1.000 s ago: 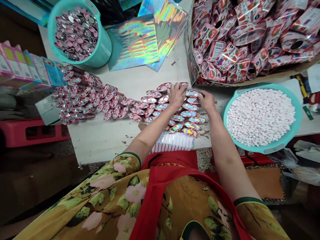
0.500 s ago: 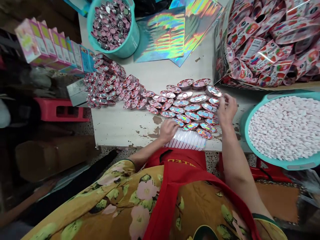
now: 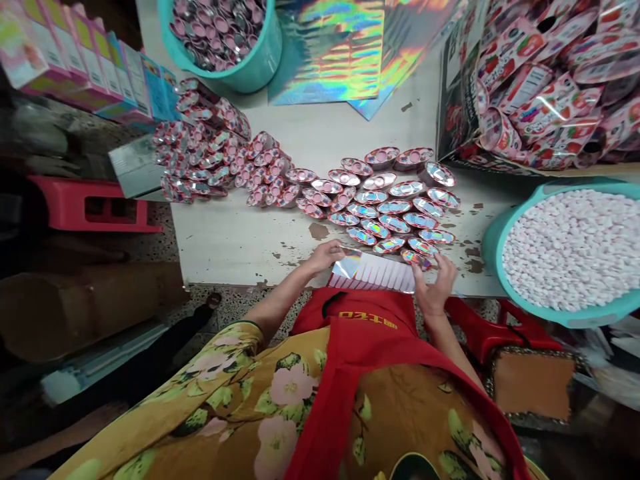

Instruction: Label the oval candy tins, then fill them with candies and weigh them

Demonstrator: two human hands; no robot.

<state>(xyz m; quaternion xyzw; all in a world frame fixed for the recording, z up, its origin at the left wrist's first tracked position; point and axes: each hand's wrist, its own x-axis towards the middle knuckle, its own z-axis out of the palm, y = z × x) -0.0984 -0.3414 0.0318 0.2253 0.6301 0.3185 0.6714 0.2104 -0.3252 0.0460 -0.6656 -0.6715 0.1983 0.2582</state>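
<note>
Head view: A worker's left hand [image 3: 327, 256] pinches its fingers closed on the 10 o'clock corner of a shiny striped sheet [image 3: 385, 272], apparently steadying it at the desk's [image 3: 230, 250] near edge; the right hand [image 3: 437, 283], fingers parted, empty, flanks 3 o'clock. Oval packs [image 3: 394, 205] crowd 12 o'clock, likely for easy reach.

Mirror-bright foil and slick plastic on a worn, matt tabletop [image 3: 225, 247].
The oval packs [image 3: 395, 223] have shiny, foil-like tops; the white strip sheet [image 3: 385, 273] looks smooth, with a glossy film at its left end. The holographic sheets [image 3: 330, 60] gleam with rainbow, rippled reflections. The teal bucket [image 3: 255, 75] and teal basin [image 3: 494, 257] look like smooth plastic, the printed wrappers [image 3: 545, 117] like glossy film, their box [image 3: 451, 93] like cardboard. The tabletop's pale coating is chipped to rough brown patches; the red apron [image 3: 320, 400] is matt cloth.
</note>
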